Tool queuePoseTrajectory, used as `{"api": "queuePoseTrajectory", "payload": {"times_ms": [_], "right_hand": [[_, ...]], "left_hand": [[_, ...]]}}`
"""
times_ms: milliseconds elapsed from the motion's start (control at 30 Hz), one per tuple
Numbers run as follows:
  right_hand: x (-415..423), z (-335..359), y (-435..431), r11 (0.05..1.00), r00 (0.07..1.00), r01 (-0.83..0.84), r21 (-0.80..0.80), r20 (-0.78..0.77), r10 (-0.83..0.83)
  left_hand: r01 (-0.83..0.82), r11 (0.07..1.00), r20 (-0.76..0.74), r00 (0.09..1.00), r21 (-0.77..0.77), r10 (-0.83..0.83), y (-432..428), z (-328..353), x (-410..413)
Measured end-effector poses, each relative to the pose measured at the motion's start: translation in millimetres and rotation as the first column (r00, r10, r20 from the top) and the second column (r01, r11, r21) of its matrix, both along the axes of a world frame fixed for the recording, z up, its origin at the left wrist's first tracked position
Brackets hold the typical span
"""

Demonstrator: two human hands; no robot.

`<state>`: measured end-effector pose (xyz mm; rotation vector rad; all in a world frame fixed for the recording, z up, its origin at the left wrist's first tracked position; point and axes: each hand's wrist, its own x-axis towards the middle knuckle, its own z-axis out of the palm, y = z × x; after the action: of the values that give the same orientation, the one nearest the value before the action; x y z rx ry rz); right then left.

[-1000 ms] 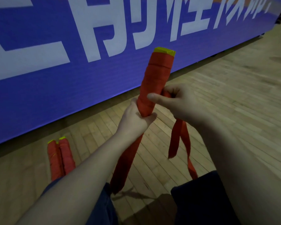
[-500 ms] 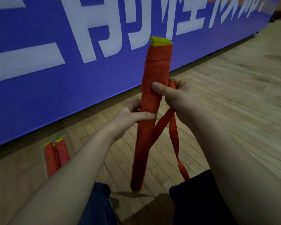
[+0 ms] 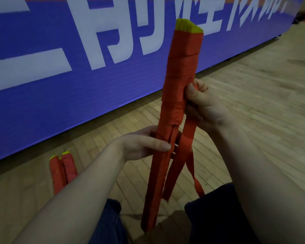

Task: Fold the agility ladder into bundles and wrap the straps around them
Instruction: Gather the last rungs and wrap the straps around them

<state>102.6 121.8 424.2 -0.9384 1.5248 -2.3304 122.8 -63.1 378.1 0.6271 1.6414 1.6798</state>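
While upright at frame centre, long red strap-wrapped ladder bundle with yellow rung ends [image 3: 180, 74] was gripped mid-length by left hand [image 3: 144, 143]; right hand [image 3: 201, 106] pinched loose red webbing strap [image 3: 188, 132] beside it. Risk judged: slackened strap could unwind lower coils.

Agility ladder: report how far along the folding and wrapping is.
Done: two wrapped orange bundles with yellow tips lie on the wooden floor. In hand: a third orange bundle, held upright. The left hand grips its lower part, and the right hand pinches the orange strap beside the wraps. Its upper half is wrapped. Left: the lower half is unwrapped and the strap's loose tail hangs down.
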Motion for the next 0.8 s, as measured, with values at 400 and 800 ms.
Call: {"api": "queuePoseTrajectory", "payload": {"times_ms": [400, 800], "right_hand": [[-13.0, -2.5, 19.1, 0.879, 0.922, 0.376, 0.294, -0.026, -0.386], [-7.8, -1.0, 20.4, 0.78, 0.887, 0.455, 0.43, -0.14, -0.44]], "left_hand": [[-0.457, 0.888, -0.233, 0.87, -0.054, 0.434, -0.3, 9.7, -4.2], [-0.779, 0.622, -0.291, 0.614, -0.073, 0.734, -5.6, 5.4, -15.8]]}}
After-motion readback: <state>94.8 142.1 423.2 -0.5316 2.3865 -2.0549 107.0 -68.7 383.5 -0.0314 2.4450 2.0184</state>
